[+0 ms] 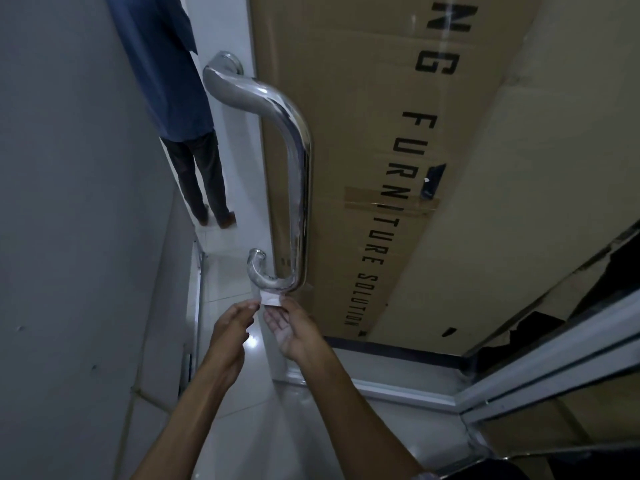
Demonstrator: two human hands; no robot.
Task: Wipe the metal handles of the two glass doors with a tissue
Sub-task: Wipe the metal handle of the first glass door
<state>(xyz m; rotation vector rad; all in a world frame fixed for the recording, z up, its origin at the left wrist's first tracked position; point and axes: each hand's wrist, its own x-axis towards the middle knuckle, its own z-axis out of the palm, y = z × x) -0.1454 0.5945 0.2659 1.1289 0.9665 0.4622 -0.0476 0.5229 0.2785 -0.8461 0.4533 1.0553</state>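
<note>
Both hands, left (231, 329) and right (292, 329), pinch a small white tissue (271, 301) just under the polished, curved steel handle (294, 174).

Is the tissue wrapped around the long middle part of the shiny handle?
No, the tissue is down below the handle's bottom curve.
</note>
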